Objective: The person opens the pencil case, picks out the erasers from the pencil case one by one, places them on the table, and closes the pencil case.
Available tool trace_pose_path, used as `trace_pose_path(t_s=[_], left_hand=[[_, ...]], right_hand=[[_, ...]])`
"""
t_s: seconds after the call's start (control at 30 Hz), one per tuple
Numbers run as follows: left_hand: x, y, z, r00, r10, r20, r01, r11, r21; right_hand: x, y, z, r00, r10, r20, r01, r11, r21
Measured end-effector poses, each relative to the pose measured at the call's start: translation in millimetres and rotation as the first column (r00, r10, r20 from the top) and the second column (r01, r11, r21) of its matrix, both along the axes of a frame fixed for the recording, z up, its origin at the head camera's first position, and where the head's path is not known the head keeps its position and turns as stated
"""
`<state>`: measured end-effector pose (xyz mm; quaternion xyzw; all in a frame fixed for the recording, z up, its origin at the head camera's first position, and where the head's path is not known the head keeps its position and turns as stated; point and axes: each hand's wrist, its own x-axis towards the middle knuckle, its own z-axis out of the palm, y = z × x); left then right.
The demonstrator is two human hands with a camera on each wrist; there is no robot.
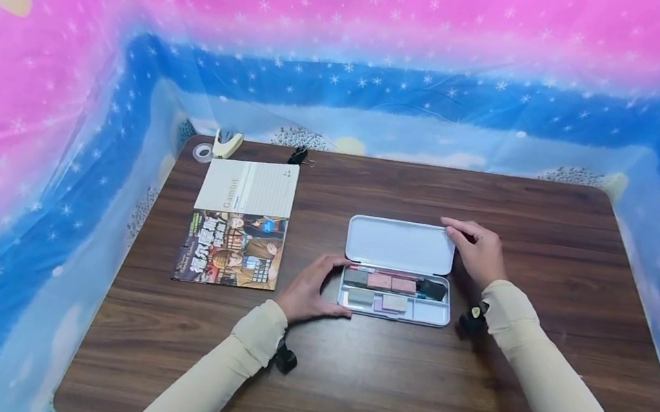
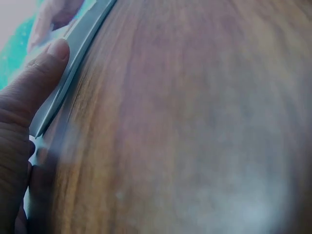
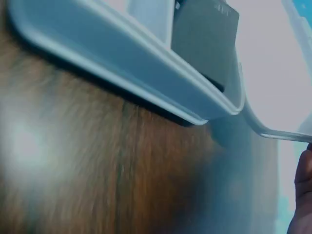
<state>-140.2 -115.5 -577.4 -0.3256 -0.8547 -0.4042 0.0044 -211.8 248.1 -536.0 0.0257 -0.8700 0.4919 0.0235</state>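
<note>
Cream sleeves are reaching in from the near edge of the dark wooden surface (image 1: 466,405), each ending in a hand at a pale blue pencil case (image 1: 396,297) that is lying open in the middle. Its tray is sitting toward the person, and the lid (image 1: 400,244) is lying flat just behind it.

At the tray's left end, the left hand (image 1: 309,292) is resting with fingers curved around the corner and the thumb (image 2: 36,80) pressing along the rim, so it is grasping the case there. At the lid's far right corner, the right hand (image 1: 477,251) is touching the edge with bent fingertips; whether it is pinching the lid or only resting on it cannot be told.

Inside the tray, several erasers (image 1: 379,281) in grey, pink and lilac are lying side by side, with a dark block (image 1: 433,290) at the right end.

Well to the left, a notebook (image 1: 247,187) is lying partly over a comic book (image 1: 230,250). Near the far left corner, a roll of tape (image 1: 203,152), a small stapler (image 1: 227,144) and a black binder clip (image 1: 299,155) are sitting.
</note>
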Motion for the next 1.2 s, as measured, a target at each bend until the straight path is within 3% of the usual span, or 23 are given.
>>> trace_pose_path(t_s=[0.1, 0.3, 0.6, 0.77, 0.93, 1.03, 1.1, 1.13, 1.2], left_hand=[[-0.2, -1, -1.0, 1.0, -0.002, 0.003, 0.003, 1.0, -0.006], [-1.4, -2, -3.7, 1.0, -0.004, 0.006, 0.004, 1.0, 0.002], [-0.1, -1, -3.3, 0.999, 0.009, 0.034, -0.01, 1.0, 0.013], [-0.2, -2, -4.6, 0.999, 0.02, 0.038, -0.02, 1.0, 0.008], [-0.1, -1, -4.3, 0.999, 0.019, 0.049, -0.02, 1.0, 0.007], [-0.5, -1, -3.9, 0.999, 0.014, 0.049, -0.015, 1.0, 0.013], [-0.7, -1, -3.9, 0.999, 0.011, 0.05, -0.012, 1.0, 0.014], [-0.7, -1, -3.9, 0.999, 0.01, 0.049, -0.011, 1.0, 0.015], [-0.4, -2, -3.6, 0.999, 0.011, 0.046, -0.012, 1.0, 0.017]], right_hand=[[-6.2, -1, -8.0, 0.997, -0.03, 0.076, 0.035, 0.997, -0.075], [-14.8, 0, -21.4, 0.991, -0.031, 0.131, 0.049, 0.989, -0.141], [-20.9, 2, -34.7, 0.99, -0.036, 0.139, 0.05, 0.994, -0.099], [-20.5, 0, -32.8, 0.99, -0.04, 0.135, 0.053, 0.994, -0.096], [-10.1, 1, -19.2, 0.982, -0.114, 0.153, 0.143, 0.969, -0.2], [3.3, 4, -6.2, 0.977, -0.162, 0.136, 0.2, 0.919, -0.34], [17.0, 9, 0.9, 0.98, -0.157, 0.12, 0.191, 0.901, -0.389], [25.0, 11, 3.1, 0.984, -0.141, 0.113, 0.175, 0.903, -0.392], [42.5, 14, 5.5, 0.993, -0.079, 0.087, 0.103, 0.942, -0.32]])
